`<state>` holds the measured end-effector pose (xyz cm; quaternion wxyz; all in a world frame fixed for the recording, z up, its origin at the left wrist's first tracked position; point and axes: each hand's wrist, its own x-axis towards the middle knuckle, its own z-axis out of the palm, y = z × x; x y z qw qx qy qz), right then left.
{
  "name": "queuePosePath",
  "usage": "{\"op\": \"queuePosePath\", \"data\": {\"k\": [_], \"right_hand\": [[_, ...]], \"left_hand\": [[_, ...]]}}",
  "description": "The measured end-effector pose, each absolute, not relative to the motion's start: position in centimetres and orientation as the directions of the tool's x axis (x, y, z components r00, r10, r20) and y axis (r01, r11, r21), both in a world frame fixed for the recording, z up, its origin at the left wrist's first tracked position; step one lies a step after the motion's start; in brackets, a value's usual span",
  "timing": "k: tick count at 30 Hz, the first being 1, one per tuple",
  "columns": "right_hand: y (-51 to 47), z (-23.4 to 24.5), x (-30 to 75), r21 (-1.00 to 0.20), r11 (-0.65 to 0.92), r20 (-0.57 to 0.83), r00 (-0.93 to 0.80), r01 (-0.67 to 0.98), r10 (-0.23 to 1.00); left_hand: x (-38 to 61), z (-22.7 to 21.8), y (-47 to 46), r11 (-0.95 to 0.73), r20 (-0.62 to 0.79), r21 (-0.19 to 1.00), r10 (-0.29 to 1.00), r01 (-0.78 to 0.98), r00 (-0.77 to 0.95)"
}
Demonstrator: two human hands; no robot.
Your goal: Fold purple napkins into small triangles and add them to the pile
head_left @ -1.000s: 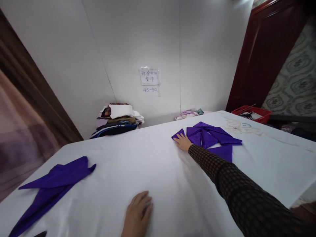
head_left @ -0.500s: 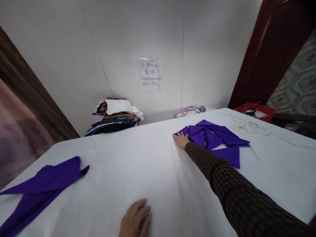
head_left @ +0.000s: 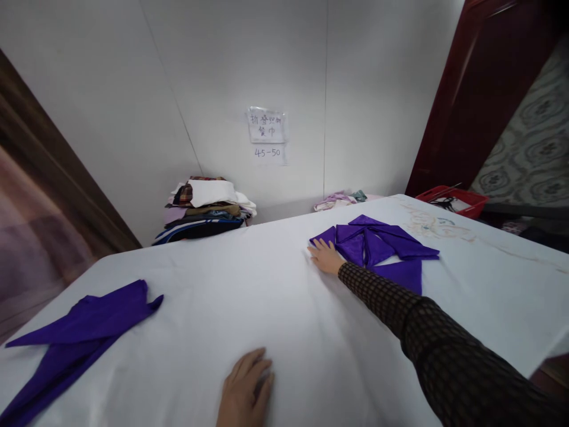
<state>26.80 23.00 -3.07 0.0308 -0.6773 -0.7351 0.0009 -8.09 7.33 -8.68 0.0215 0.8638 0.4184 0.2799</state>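
Observation:
My right hand point(head_left: 326, 257) reaches far across the white table point(head_left: 284, 308) and lies flat, fingers spread, on the left edge of a pile of folded purple napkins point(head_left: 377, 244). My left hand point(head_left: 246, 391) rests palm down on the cloth near the front edge, its fingers slightly curled and holding nothing. A loose, unfolded purple cloth point(head_left: 75, 332) lies at the left side of the table, well away from both hands.
A stack of folded clothes point(head_left: 207, 207) sits against the back wall, below a paper sign point(head_left: 267, 133). A small heap of fabric point(head_left: 340, 200) lies at the far table edge. A red basket point(head_left: 453, 200) stands at the right by a dark red door.
My right hand stays on the edge of the purple pile. The camera has shifted slightly; both hands are almost unmoved.

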Motion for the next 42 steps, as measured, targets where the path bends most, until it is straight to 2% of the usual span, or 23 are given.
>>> {"op": "queuePosePath", "data": {"k": [5,11,17,22,27,33,36,39,42], "right_hand": [[16.0,-3.5,25.0,-0.106,0.229,0.064,-0.223,0.968,0.973],[7.2,-3.5,22.9,-0.307,0.306,-0.019,-0.327,0.901,0.945],[1.7,-3.0,20.9,-0.449,0.392,-0.046,-0.460,0.803,0.887],[0.6,-2.6,18.1,-0.451,0.616,0.044,-0.674,0.645,0.738],[2.2,-3.2,14.4,-0.422,0.762,0.133,-0.798,0.491,0.588],[3.2,-5.0,12.0,-0.319,0.822,0.273,-0.785,0.472,0.556],[2.7,-5.4,12.1,-0.352,0.804,0.302,-0.755,0.479,0.582],[2.4,-5.6,12.4,-0.408,0.785,0.307,-0.739,0.467,0.599],[2.4,-6.2,12.7,-0.450,0.777,0.312,-0.737,0.441,0.599]], "left_hand": [[-7.5,-7.9,7.2,-0.623,0.465,0.354,0.764,0.697,0.447],[-7.4,-7.8,7.6,-0.623,0.475,0.430,0.771,0.653,0.423],[-8.9,-7.7,8.7,-0.487,0.480,0.532,0.847,0.693,0.227],[-13.4,-6.8,9.1,-0.304,0.529,0.471,0.849,0.828,0.011],[-17.3,-5.8,8.0,-0.049,0.370,0.454,0.919,0.890,-0.138],[-19.1,-4.3,6.4,0.082,0.278,0.430,0.935,0.899,-0.219],[-19.5,-3.3,5.7,0.168,0.185,0.396,0.948,0.903,-0.258],[-19.5,-2.6,5.5,0.217,0.137,0.311,0.953,0.925,-0.270],[-19.7,-2.2,5.8,0.259,0.181,0.283,0.931,0.924,-0.316]]}}
